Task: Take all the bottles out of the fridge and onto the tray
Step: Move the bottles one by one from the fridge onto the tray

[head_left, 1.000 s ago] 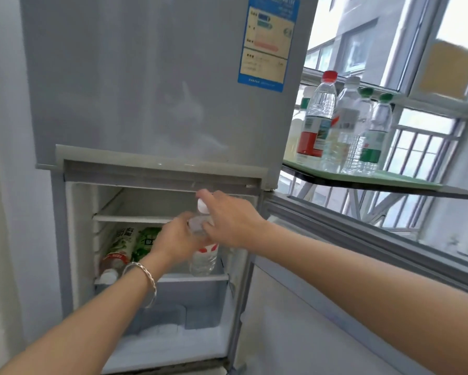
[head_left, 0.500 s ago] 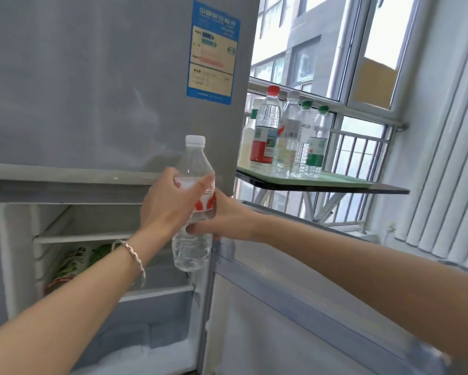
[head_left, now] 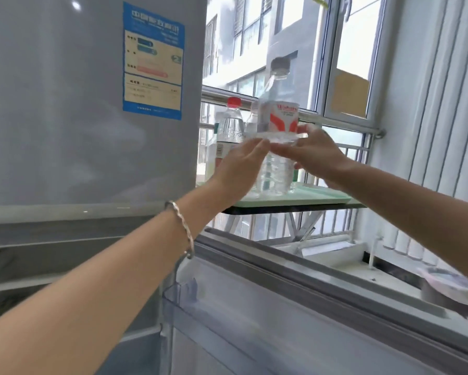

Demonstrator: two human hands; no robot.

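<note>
Since half a second ago the clear water bottle (head_left: 277, 136) has gone from in front of the fridge (head_left: 78, 104) door, out right and up to the window side; it now hangs upright over the mint-green tray (head_left: 308, 198). The view has swung right with it, so the fridge shelves are mostly out of frame.

Left hand (head_left: 241, 169): fingers closed on the bottle's left side, just below the label. Right hand (head_left: 312, 155): wrapped round the far/right side at the same height. Both are holding the bottle at its waist. Its base looks near the tray surface, but I can't tell if it's touching.

The tray sits on a dark shelf (head_left: 295, 208) by the window. A red-capped bottle (head_left: 231, 125) stands on it just left of the held one; other bottles behind are mostly hidden.

Handling, my read:
- Looks full of water, so moderately heavy for a thin PET body.
- Walls are soft and will dent under a hard squeeze; the ribbed lower section is a bit stiffer.
- Fresh from the fridge, so possibly damp and slippery; no droplets are visible.
- Not fragile, but tall and narrow, so it tips easily beside its neighbours.
- Best hold is mid-body at or just under the label, as now; set it down flat before releasing.
</note>
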